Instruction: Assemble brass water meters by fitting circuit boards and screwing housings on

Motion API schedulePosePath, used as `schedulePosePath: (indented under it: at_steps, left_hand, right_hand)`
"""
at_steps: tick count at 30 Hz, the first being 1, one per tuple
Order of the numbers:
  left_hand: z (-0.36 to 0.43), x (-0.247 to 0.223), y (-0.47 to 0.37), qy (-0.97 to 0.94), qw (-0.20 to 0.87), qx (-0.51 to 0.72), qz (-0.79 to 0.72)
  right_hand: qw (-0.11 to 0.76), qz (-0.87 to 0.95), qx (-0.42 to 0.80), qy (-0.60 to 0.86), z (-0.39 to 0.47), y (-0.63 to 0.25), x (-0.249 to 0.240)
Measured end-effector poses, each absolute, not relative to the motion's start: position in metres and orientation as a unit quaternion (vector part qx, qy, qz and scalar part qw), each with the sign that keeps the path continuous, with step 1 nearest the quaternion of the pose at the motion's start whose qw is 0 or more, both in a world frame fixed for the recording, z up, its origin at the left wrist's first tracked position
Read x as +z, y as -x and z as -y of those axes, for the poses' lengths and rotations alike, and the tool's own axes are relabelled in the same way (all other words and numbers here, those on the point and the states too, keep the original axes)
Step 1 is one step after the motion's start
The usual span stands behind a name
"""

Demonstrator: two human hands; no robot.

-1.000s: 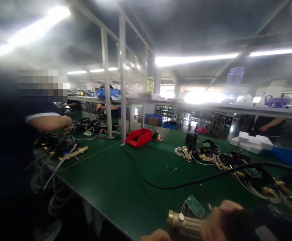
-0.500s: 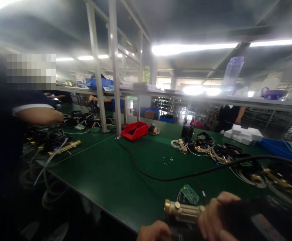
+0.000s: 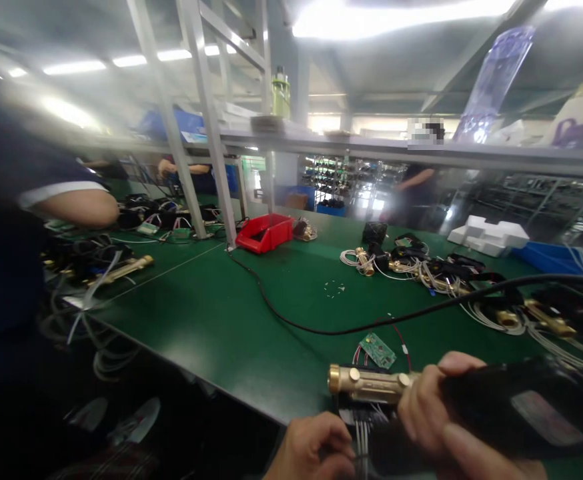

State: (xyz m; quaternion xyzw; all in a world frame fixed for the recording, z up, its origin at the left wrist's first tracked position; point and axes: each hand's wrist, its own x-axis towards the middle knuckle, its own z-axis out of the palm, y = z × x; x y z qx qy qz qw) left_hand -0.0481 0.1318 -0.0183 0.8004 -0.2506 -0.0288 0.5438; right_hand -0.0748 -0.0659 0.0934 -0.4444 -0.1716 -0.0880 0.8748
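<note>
My right hand point(image 3: 436, 413) grips a matte black power tool point(image 3: 516, 413) against a smooth brass cylinder point(image 3: 369, 385); my left hand point(image 3: 314, 450) pinches thin wires point(image 3: 361, 437) above the green felt bench point(image 3: 231, 333).

Left hand point(image 3: 314, 450) cut off by bottom edge; grip among wires point(image 3: 364, 437) unclear. Right hand point(image 3: 436, 417) partly cut off, wrapped round black tool point(image 3: 516, 417); tool tip hidden. Brass fitting point(image 3: 366, 383) partly covered by fingers. Co-worker's sleeve point(image 3: 46, 193) blurred. Screws point(image 3: 334, 288) too small to identify.
</note>
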Motion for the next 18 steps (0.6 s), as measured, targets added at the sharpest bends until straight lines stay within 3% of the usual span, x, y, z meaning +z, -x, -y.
schedulePosePath:
  at_steps: [8,18]
  left_hand:
    - [-0.114,-0.021,0.053,-0.834,0.494,0.049,0.241]
    - [-0.111,-0.041,0.049,-0.844,0.470,0.056,0.252]
  right_hand:
    - [0.845,0.182,-0.112,0.491,0.068,0.048,0.104]
    - [0.812,0.193,-0.106,0.540,0.056,0.035,0.093]
